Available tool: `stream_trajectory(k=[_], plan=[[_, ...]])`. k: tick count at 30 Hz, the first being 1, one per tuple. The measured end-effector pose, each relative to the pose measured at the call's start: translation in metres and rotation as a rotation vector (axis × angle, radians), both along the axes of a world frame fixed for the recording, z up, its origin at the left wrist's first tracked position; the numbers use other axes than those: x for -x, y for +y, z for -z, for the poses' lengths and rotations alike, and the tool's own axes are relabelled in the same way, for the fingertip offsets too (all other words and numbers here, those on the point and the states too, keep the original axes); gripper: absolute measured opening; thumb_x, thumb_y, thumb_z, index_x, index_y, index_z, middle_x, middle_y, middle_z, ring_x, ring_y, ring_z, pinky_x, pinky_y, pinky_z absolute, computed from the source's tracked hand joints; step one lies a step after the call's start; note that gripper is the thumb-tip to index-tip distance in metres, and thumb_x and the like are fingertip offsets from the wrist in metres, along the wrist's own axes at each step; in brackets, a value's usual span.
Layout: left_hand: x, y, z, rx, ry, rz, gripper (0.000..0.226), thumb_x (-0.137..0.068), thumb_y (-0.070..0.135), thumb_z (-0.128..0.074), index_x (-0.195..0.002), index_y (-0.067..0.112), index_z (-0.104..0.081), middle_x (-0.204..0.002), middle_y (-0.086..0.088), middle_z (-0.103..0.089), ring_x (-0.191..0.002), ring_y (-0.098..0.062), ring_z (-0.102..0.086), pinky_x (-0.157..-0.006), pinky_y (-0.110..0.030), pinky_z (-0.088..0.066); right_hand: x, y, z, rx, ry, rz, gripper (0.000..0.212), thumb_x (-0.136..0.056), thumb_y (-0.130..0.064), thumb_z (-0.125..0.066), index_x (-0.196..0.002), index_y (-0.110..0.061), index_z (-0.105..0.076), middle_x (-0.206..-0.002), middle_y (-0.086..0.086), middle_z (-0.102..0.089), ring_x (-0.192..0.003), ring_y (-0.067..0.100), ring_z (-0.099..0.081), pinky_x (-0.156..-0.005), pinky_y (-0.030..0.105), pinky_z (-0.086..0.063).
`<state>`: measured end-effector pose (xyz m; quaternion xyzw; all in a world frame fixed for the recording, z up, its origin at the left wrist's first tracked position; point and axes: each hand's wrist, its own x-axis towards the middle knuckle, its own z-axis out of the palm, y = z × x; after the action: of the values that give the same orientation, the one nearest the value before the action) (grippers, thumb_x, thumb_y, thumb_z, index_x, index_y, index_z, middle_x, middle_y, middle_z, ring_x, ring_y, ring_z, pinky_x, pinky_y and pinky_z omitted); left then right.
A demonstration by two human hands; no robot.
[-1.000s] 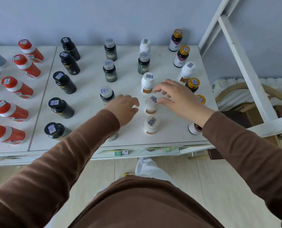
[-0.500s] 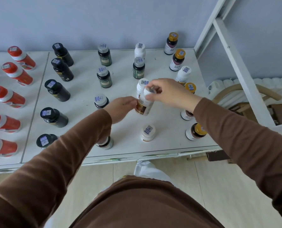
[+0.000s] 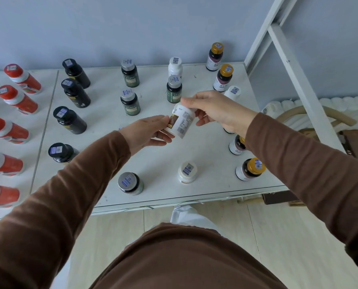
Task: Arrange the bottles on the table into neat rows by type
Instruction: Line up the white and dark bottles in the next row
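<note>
The white bottle (image 3: 182, 120) was off the table (image 3: 205, 147), held tilted in the air between both hands, with its cap end up toward the right hand (image 3: 217, 110) and its base down toward the left hand (image 3: 146, 132). A second earlier it had stood upright in the middle column, with the right fingers just closing over its cap; half a second earlier it was already lifted and leaning. Now the right thumb and fingers pinched the cap end, while the left fingers curled around the lower part beside the brown label patch. So the bottle had gone from standing to a two-handed hold, and its old spot was bare.

Around it, the sorting looked partly done. Red bottles (image 3: 17, 99) ran down the far left, black bottles (image 3: 73, 119) next to them, then green bottles with silver caps (image 3: 130, 101). One green bottle (image 3: 173, 89) stood in the white column behind the hands, just in front of a white bottle at the back (image 3: 175, 66). Another white bottle (image 3: 187, 172) stood near the front edge. Gold-capped bottles (image 3: 224, 78) lined the right side.

My guess is that the lifted bottle was being moved to straighten the white row, which was still mixed.
</note>
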<state>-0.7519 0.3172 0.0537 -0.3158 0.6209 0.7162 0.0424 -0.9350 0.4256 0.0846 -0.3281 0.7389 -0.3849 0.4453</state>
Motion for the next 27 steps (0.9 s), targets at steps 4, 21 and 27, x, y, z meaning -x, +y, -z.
stream_trajectory(k=[4,21,27], plan=[[-0.002,-0.001,0.006,0.214,-0.015,0.160,0.012,-0.098,0.026,-0.049,-0.107,0.020,-0.051,-0.102,-0.005,-0.062,-0.090,-0.014,-0.059,-0.093,-0.035,-0.048,-0.002,0.011,0.002,0.112,0.194,-0.174,0.025,-0.093,-0.030,-0.064,-0.114,-0.017,-0.064,-0.102,0.003,-0.065,-0.093,0.016,-0.065,-0.083,0.036,-0.059],[0.004,-0.014,0.021,1.102,-0.178,0.281,0.025,-0.091,0.032,-0.056,-0.115,0.022,-0.056,-0.116,-0.001,-0.060,-0.108,-0.022,-0.054,-0.094,-0.037,-0.043,-0.016,0.023,0.038,-0.009,0.736,-0.675,0.043,-0.089,-0.021,-0.065,-0.130,-0.025,-0.056,-0.134,-0.001,-0.047,-0.117,0.021,-0.046,-0.096,0.038,-0.042],[0.017,-0.028,0.014,1.206,-0.203,0.232,0.029,-0.091,0.034,-0.054,-0.118,0.024,-0.053,-0.120,-0.001,-0.059,-0.112,-0.024,-0.052,-0.094,-0.043,-0.045,0.014,-0.004,0.007,0.127,0.769,-0.509,0.029,-0.090,-0.031,-0.065,-0.118,-0.024,-0.061,-0.112,-0.004,-0.055,-0.101,0.013,-0.054,-0.089,0.038,-0.047]])
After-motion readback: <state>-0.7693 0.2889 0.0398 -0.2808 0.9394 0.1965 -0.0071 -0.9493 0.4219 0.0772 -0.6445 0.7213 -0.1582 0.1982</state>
